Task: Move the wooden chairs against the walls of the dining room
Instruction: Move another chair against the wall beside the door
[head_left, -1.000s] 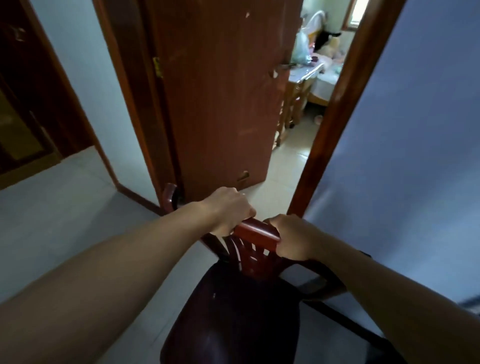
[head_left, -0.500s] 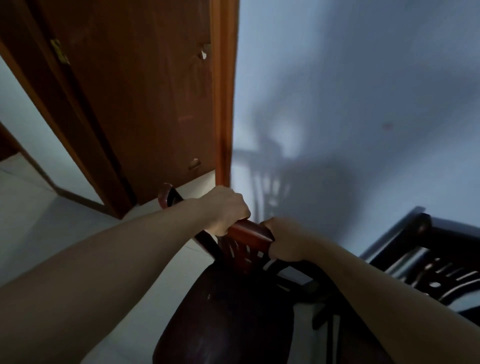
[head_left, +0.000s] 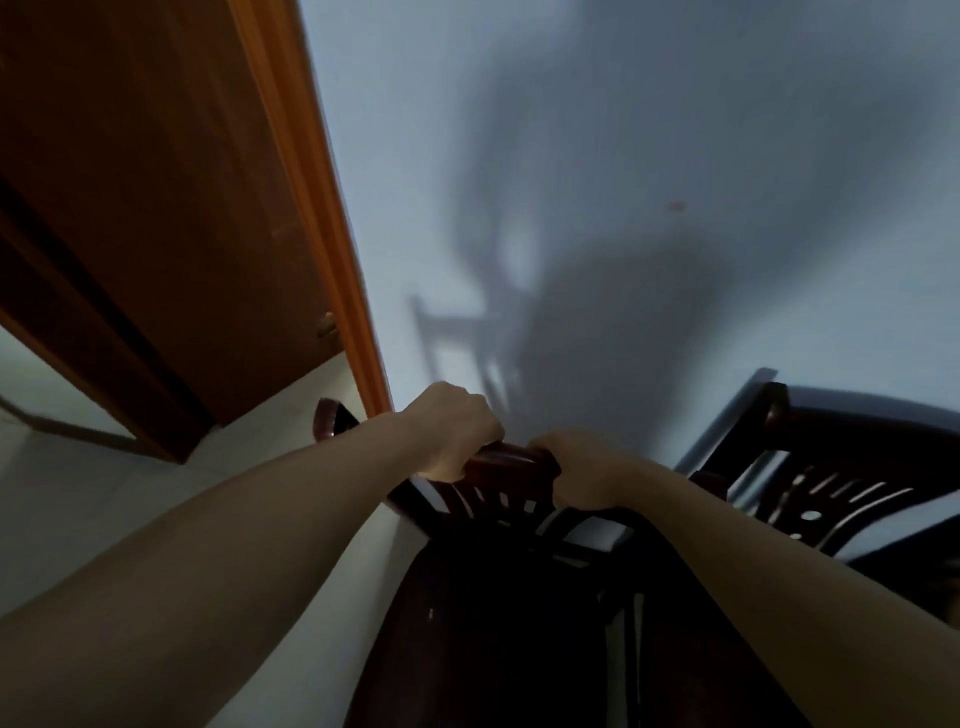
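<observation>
Both hands, left hand (head_left: 454, 431) and right hand (head_left: 576, 470), grip the chair (head_left: 511, 462) top rail, wall (head_left: 623, 182) directly ahead.

Dark red-brown chair (head_left: 514, 623), orange-brown door (head_left: 156, 208), pale blue-grey wall (head_left: 675, 130).

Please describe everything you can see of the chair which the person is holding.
The held chair is dark reddish-brown, glossy wood, with a curved top rail, a slatted back and a smooth seat below the arms. The left hand and right hand grip the top rail. Its back faces the pale wall, beside a door frame and a second chair.
</observation>
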